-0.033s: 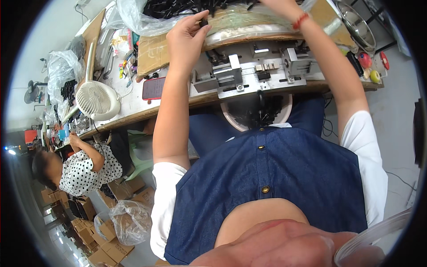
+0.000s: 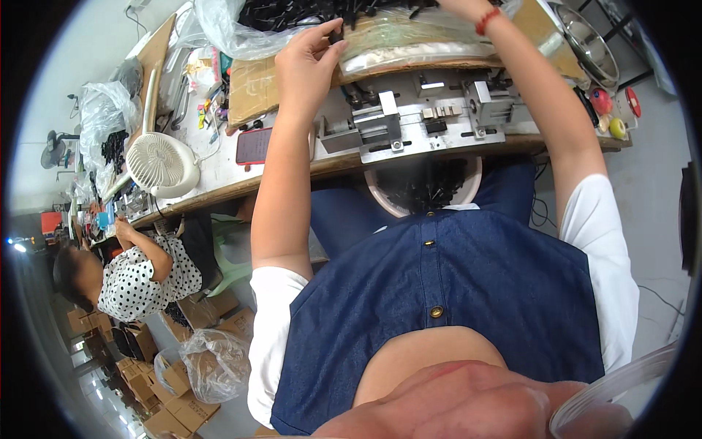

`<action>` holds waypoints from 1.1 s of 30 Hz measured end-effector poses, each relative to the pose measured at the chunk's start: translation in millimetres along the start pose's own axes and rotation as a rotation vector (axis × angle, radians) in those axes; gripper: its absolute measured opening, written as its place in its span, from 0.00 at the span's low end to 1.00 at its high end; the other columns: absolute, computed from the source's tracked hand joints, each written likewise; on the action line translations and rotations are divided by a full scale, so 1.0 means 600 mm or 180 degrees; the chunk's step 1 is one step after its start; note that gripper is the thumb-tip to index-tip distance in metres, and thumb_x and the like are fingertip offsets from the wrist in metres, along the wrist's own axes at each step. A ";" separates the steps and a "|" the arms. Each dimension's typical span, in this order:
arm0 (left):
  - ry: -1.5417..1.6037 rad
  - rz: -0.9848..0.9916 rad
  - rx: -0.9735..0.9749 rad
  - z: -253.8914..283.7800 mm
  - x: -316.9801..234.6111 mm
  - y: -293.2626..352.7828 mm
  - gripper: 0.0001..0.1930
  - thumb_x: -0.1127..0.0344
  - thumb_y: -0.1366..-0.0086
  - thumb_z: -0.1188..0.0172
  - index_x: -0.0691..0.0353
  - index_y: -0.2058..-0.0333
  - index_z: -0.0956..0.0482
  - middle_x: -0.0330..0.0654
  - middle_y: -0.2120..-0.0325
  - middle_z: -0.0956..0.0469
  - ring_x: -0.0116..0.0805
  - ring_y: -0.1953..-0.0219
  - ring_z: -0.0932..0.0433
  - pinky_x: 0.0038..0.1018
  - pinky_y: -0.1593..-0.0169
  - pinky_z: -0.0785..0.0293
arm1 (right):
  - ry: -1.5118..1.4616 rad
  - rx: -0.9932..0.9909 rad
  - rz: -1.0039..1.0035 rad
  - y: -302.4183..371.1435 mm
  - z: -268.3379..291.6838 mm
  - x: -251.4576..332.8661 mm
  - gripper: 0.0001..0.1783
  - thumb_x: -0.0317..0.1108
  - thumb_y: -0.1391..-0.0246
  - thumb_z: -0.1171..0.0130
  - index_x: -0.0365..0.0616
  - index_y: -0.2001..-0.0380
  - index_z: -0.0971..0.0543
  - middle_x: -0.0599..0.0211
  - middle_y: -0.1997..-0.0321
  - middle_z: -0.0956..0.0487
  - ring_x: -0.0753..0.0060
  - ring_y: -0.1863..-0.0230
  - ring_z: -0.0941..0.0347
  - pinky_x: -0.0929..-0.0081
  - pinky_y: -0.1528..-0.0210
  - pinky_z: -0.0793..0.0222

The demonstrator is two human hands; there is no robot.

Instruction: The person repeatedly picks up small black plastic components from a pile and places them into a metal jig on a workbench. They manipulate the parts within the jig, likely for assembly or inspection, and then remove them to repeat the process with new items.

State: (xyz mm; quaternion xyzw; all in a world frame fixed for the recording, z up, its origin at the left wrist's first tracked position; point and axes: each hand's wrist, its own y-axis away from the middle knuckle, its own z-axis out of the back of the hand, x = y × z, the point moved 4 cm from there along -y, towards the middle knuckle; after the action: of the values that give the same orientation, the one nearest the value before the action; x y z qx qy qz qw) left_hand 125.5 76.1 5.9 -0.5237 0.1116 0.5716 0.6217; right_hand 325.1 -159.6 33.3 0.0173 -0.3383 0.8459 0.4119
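Overhead, left hand (image 2: 307, 62) pinches black part (image 2: 337, 34) above clear bag (image 2: 424, 40).

The left hand (image 2: 307, 62) pinches a small matt black plastic part (image 2: 336, 34) over a glossy, crinkled clear plastic bag (image 2: 424, 40). Below it the jig (image 2: 424, 121) is bare brushed metal, dull grey. The desk (image 2: 219, 175) has a pale smooth top with a wooden edge. The fan (image 2: 159, 162) is smooth white plastic; a sheet of brown cardboard (image 2: 252, 91) looks matt
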 end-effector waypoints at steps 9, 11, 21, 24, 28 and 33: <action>-0.0762 0.0031 0.0397 -0.002 0.033 -0.035 0.16 0.57 0.35 0.30 0.49 0.49 0.12 0.42 0.68 0.13 0.31 0.65 0.17 0.28 0.59 0.23 | -0.0195 0.0533 -0.0413 -0.066 -0.092 0.033 0.41 0.69 0.40 0.45 0.49 0.36 0.27 0.41 0.34 0.29 0.33 0.34 0.36 0.45 0.29 0.45; -0.0677 0.0045 0.0371 -0.008 0.024 -0.034 0.15 0.57 0.36 0.30 0.52 0.51 0.12 0.46 0.65 0.12 0.39 0.62 0.15 0.32 0.56 0.22 | -0.0353 0.0753 -0.0349 -0.045 -0.089 0.031 0.40 0.69 0.40 0.45 0.49 0.37 0.26 0.42 0.35 0.28 0.33 0.35 0.35 0.45 0.29 0.45; -0.0086 0.0014 -0.0130 -0.026 0.003 -0.040 0.11 0.65 0.33 0.31 0.59 0.53 0.13 0.38 0.64 0.13 0.22 0.65 0.18 0.20 0.61 0.25 | -0.0413 0.0521 0.0273 0.024 0.020 0.028 0.28 0.53 0.33 0.43 0.52 0.37 0.24 0.43 0.39 0.30 0.40 0.39 0.30 0.55 0.35 0.33; 0.0421 0.0211 -0.0323 -0.018 -0.010 -0.021 0.08 0.72 0.30 0.37 0.63 0.53 0.20 0.42 0.66 0.18 0.28 0.64 0.18 0.25 0.60 0.24 | -0.0248 0.0200 0.0119 0.044 0.057 0.023 0.29 0.51 0.33 0.42 0.53 0.34 0.26 0.42 0.37 0.31 0.38 0.37 0.31 0.55 0.33 0.35; 0.0976 0.0045 -0.0554 -0.011 -0.039 0.025 0.11 0.68 0.37 0.29 0.61 0.55 0.13 0.40 0.71 0.14 0.24 0.71 0.17 0.20 0.67 0.25 | -0.0045 0.0060 0.0809 0.079 0.113 0.014 0.14 0.39 0.41 0.34 0.44 0.55 0.18 0.54 0.53 0.23 0.50 0.49 0.27 0.59 0.46 0.30; 0.0740 0.0094 0.0165 -0.047 -0.092 0.157 0.13 0.72 0.39 0.28 0.62 0.55 0.13 0.40 0.67 0.14 0.23 0.71 0.18 0.20 0.68 0.24 | -0.0397 0.1210 0.1193 0.133 0.110 0.011 0.08 0.33 0.45 0.33 0.42 0.64 0.18 0.59 0.63 0.22 0.54 0.57 0.26 0.62 0.52 0.29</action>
State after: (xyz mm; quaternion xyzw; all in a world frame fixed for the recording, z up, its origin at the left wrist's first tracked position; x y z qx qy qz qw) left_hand 42.6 2.1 -15.1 -0.5686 0.2054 0.5131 0.6094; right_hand 248.1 -228.3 41.6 0.0835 -0.1954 0.9530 0.2158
